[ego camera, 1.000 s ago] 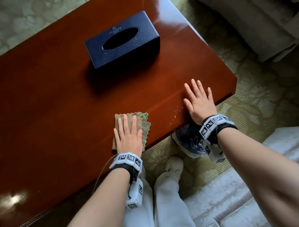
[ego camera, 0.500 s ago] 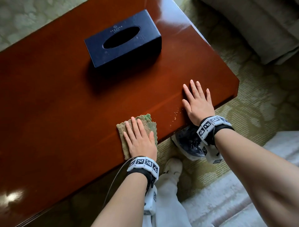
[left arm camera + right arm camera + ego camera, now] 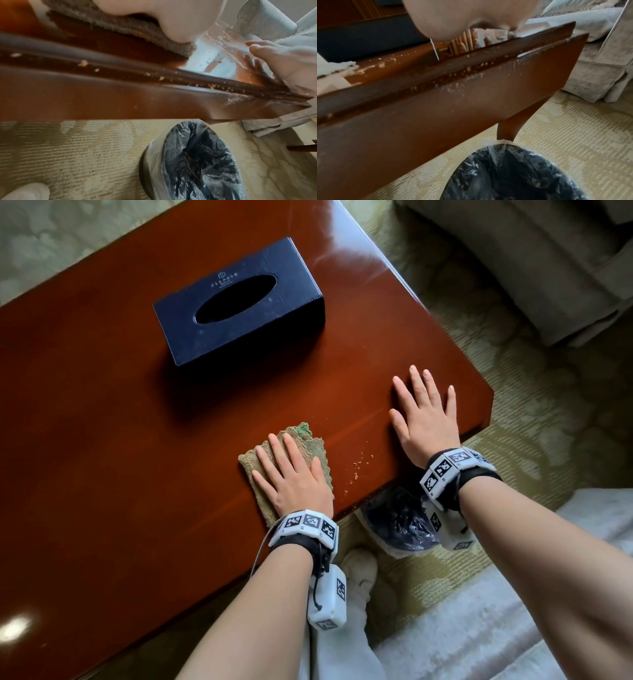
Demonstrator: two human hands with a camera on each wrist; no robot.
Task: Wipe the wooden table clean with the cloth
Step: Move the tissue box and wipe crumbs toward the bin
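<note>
A folded olive-green cloth lies on the glossy red-brown wooden table near its front edge. My left hand presses flat on the cloth with straight fingers. In the left wrist view the cloth shows under my palm. A short way to the right, my right hand rests flat on the bare table by the front right corner, fingers spread. Small pale crumbs lie on the table between both hands. More crumbs sit along the table's edge groove.
A dark blue tissue box stands on the table behind the hands. Below the front edge stands a bin with a clear liner over a black bag, also the bin. A grey sofa is at the far right.
My left hand has slid the cloth to the right along the front edge, towards the crumbs. The right hand has stayed flat near the corner.
</note>
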